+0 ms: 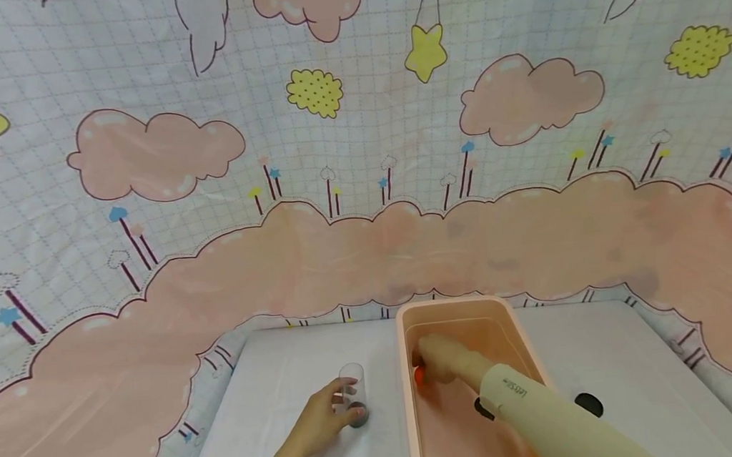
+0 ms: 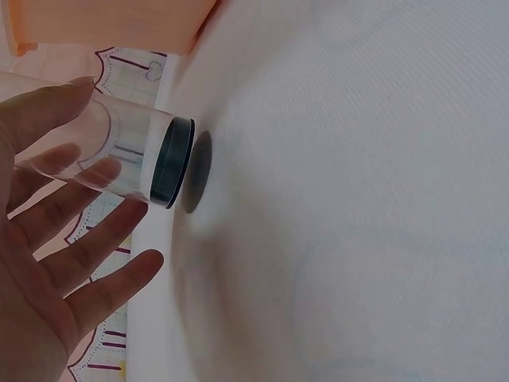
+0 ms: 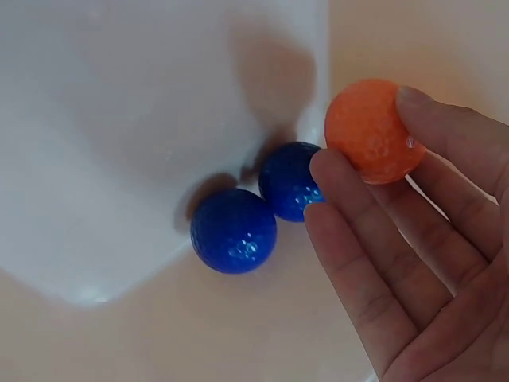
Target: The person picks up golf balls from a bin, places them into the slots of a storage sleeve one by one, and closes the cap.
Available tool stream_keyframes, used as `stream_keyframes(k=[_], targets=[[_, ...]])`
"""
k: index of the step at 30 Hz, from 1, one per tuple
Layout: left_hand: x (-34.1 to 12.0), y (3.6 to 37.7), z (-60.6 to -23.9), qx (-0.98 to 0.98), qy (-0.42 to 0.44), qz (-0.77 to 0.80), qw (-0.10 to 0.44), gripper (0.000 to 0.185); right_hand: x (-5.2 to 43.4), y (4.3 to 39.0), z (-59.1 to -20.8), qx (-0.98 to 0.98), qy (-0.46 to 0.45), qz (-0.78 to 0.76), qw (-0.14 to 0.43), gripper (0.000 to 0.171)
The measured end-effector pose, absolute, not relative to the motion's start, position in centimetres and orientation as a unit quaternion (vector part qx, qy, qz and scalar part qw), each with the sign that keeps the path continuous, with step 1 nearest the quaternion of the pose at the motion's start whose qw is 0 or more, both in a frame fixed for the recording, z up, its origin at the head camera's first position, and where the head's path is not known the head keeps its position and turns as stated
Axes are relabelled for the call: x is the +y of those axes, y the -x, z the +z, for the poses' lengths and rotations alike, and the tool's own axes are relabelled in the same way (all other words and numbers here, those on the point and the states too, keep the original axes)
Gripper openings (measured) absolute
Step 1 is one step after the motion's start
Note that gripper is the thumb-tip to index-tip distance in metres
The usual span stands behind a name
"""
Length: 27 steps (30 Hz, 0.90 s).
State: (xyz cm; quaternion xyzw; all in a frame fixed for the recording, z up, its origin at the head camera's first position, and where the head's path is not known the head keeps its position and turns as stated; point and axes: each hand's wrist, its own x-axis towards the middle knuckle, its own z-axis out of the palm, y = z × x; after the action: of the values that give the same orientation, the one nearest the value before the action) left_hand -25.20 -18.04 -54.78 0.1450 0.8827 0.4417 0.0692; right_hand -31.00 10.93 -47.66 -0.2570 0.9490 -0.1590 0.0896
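Observation:
A clear tube [image 2: 131,147] with a black end cap [image 2: 172,163] is held in my left hand [image 1: 317,422], thumb on one side and fingers on the other. In the left wrist view its capped end is close over the white table [image 2: 382,207], beside a dark shadow. My right hand [image 1: 444,359] reaches inside the peach bin [image 1: 411,418] and pinches an orange dimpled golf ball [image 3: 367,131] between thumb and fingertips. Two blue balls [image 3: 233,231] lie side by side along the bin's inner edge, near those fingertips in the right wrist view.
The bin's tall walls surround my right hand. A dark oval [image 1: 589,404] shows right of the sleeved forearm [image 1: 528,402], and another dark shape [image 1: 483,409] shows at its left, within the bin's outline. A patterned cloth [image 1: 368,257] stands behind the table.

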Motion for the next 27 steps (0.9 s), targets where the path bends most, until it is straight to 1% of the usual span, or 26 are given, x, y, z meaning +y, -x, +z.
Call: stream_keyframes(k=[11, 14, 20, 24, 27], targets=[[-17.3, 24.9, -53.9, 0.873, -0.155, 0.460, 0.040, 0.056, 12.1, 30.5, -45.7, 0.935, 0.283, -0.200, 0.073, 0.009], [-17.1, 24.9, -53.5, 0.868, -0.157, 0.470, 0.035, 0.056, 12.5, 30.4, -45.2, 0.933, 0.281, -0.209, 0.078, 0.009], [-16.7, 24.7, -52.9, 0.856, -0.157, 0.491, 0.028, 0.056, 13.3, 30.1, -44.5, 0.929, 0.237, -0.261, 0.115, 0.016], [-16.4, 24.5, -52.3, 0.853, -0.148, 0.501, 0.014, 0.054, 13.9, 29.7, -44.2, 0.924, 0.233, -0.281, 0.116, 0.021], [-16.1, 24.5, -51.9, 0.852, -0.143, 0.504, 0.006, 0.054, 14.4, 29.4, -44.0, 0.923, 0.239, -0.281, 0.105, 0.021]])
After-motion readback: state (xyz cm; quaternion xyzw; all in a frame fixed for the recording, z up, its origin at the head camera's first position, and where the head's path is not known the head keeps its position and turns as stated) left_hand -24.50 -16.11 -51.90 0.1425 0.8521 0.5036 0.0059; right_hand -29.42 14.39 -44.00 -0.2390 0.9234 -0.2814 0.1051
